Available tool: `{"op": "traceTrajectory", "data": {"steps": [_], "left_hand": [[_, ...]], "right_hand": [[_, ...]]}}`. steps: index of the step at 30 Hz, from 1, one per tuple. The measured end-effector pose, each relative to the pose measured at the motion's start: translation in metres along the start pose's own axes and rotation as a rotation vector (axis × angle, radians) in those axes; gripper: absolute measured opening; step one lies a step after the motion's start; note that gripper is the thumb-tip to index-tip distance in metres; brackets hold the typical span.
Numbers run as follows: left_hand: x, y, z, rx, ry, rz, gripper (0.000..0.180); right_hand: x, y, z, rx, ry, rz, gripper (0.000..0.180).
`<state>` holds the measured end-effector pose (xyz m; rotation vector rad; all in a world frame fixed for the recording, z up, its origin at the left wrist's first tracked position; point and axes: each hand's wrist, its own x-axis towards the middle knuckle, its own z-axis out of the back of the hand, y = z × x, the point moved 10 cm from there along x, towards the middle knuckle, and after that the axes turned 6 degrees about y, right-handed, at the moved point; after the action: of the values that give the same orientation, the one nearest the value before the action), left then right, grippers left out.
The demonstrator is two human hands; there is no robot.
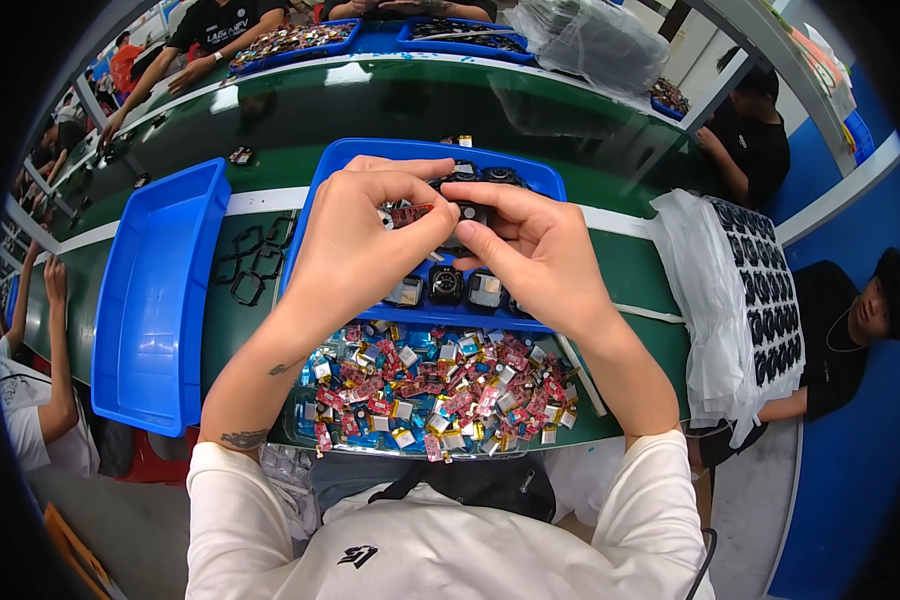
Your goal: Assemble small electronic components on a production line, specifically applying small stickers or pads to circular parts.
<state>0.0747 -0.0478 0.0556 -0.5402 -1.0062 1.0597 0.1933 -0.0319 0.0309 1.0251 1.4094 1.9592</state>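
Both my hands are raised close together over a blue tray [342, 152]. Pinched between the thumb and fingers of my left hand [355, 225] is a small red circuit board [408, 214], partly covered by the fingers. My right hand [545, 245] grips a small black casing [473, 213] at its fingertips; much of it is hidden. The two parts are nearly touching. Below my hands in the tray sit several black casings, among them one with a round black face [445, 283] and one with a pale square inside [485, 290].
A clear tray heaped with red circuit boards and silver battery cells [440, 390] lies nearest me. To the left stand a blue bin [150, 300] and black frames [255, 260]. On the right are stacked trays of black parts [755, 280] with white wrapping [705, 300]. Co-workers sit around the green bench.
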Motion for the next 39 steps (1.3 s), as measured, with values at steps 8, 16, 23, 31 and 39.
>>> {"op": "traceTrajectory", "data": {"steps": [8,16,23,31,39], "left_hand": [[-0.002,-0.004,-0.001,0.035,-0.021,-0.034,0.012],[-0.008,-0.019,0.001,0.049,-0.057,-0.139,0.014],[-0.006,-0.017,0.0,0.009,-0.007,0.014,0.013],[-0.007,0.003,-0.025,-0.61,0.172,0.154,0.016],[-0.004,0.012,-0.018,-0.598,0.042,0.186,0.017]], "right_hand": [[-0.002,0.006,0.002,-0.019,-0.029,0.036,0.027],[-0.002,0.015,0.021,0.007,-0.128,0.098,0.021],[-0.001,0.022,0.031,0.011,-0.19,0.112,0.02],[-0.011,0.037,0.037,-0.108,-0.284,0.254,0.015],[-0.012,0.039,0.029,-0.111,-0.275,0.303,0.016]]}}
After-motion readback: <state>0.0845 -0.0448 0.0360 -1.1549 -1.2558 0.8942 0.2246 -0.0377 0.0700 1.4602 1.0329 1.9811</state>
